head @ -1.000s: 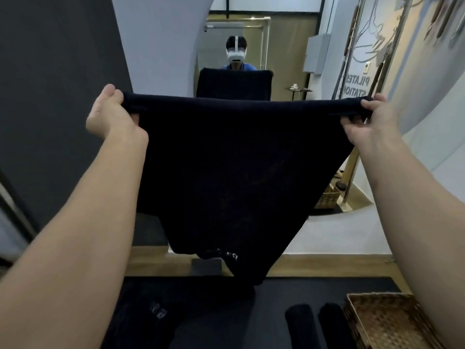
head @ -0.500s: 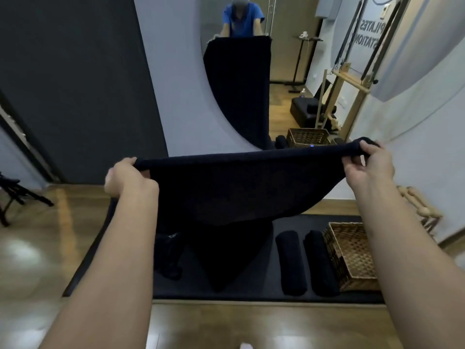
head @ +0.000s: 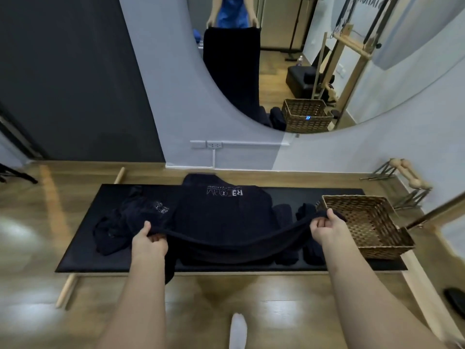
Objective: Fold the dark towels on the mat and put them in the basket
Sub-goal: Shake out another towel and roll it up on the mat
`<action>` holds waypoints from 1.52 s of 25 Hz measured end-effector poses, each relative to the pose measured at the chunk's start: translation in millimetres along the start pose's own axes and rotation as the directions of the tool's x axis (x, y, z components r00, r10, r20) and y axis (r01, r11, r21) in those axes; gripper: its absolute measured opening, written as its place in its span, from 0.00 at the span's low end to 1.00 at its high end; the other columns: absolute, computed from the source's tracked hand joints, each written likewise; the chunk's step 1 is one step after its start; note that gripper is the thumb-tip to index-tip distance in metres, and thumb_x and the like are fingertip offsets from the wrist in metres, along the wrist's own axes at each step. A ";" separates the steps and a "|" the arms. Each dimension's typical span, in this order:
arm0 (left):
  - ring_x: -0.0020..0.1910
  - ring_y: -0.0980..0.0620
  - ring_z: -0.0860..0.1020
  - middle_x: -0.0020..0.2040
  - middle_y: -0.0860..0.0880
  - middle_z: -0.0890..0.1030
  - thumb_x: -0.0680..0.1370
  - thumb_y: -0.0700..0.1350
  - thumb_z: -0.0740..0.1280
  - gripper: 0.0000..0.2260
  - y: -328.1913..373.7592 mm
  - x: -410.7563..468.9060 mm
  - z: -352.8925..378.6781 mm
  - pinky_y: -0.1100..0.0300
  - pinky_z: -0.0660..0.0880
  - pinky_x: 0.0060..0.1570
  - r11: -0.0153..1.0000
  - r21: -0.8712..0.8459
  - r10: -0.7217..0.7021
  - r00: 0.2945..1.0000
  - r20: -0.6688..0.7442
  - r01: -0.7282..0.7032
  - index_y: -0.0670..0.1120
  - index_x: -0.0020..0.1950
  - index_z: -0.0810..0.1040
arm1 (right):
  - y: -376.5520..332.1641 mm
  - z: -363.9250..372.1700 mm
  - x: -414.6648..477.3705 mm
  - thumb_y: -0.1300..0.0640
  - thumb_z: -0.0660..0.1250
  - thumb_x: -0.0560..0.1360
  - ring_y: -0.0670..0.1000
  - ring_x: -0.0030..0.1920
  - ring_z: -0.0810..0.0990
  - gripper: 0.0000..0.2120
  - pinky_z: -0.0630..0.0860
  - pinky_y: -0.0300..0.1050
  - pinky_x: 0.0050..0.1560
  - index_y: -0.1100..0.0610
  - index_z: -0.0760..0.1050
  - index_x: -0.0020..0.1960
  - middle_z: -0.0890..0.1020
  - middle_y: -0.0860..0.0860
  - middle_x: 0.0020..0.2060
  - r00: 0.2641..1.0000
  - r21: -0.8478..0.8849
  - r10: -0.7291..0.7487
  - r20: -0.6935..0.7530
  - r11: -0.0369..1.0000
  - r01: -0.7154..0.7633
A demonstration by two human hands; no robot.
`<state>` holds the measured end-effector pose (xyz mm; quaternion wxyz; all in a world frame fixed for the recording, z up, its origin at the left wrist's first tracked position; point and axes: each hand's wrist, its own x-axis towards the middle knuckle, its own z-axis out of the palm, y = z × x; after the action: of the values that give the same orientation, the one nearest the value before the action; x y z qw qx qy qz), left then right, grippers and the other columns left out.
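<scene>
Left hand (head: 149, 244), right hand (head: 327, 229) pinching dark towel (head: 221, 222), upside-down "RE ORM" print (head: 225, 192)

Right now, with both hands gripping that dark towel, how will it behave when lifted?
Probably floppy: the towel sags between the left hand and right hand. Likely grippy, since plain pinches hold it. It should drape flat, as its far end lies on the mat.

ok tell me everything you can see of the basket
The basket is brown woven wicker, rectangular and open-topped. It stands upright at the right end of the mat. Its inside shows bare weave, no towel. The right hand, gripping a towel, overlaps its left rim in view; whether they touch cannot be told.
</scene>
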<state>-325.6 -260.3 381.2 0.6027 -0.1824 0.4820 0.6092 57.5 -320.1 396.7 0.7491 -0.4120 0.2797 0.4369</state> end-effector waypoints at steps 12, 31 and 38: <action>0.49 0.46 0.82 0.50 0.42 0.82 0.74 0.29 0.68 0.14 -55.2 283.4 224.6 0.48 0.79 0.55 0.944 0.240 0.280 0.933 -0.224 -0.226 0.40 0.58 0.80 | 70.4 201.6 297.0 0.58 0.67 0.79 0.48 0.49 0.81 0.13 0.80 0.52 0.42 0.56 0.76 0.62 0.82 0.49 0.50 0.997 -0.249 -0.052 -0.050 0.968 0.038; 0.66 0.50 0.74 0.62 0.49 0.75 0.84 0.41 0.57 0.21 -182.5 772.1 312.1 0.57 0.80 0.50 0.683 0.614 0.034 0.857 0.513 -0.395 0.49 0.77 0.61 | 251.7 244.3 722.2 0.53 0.59 0.82 0.47 0.54 0.75 0.15 0.80 0.50 0.46 0.52 0.70 0.68 0.74 0.44 0.58 0.930 -0.743 -0.021 0.368 0.595 0.308; 0.38 0.50 0.80 0.47 0.43 0.82 0.80 0.41 0.67 0.09 -294.3 674.9 23.2 0.60 0.80 0.36 0.602 0.795 0.147 0.969 -0.201 0.073 0.41 0.59 0.79 | 317.3 -21.3 655.6 0.57 0.61 0.82 0.53 0.59 0.78 0.10 0.76 0.52 0.54 0.54 0.73 0.62 0.78 0.52 0.63 0.977 -0.768 0.035 -0.209 0.613 -0.186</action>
<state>-189.1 79.1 -258.2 0.5432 0.0416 0.7771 0.3152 78.2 27.9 -243.1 0.4390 -0.7150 0.1502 0.5230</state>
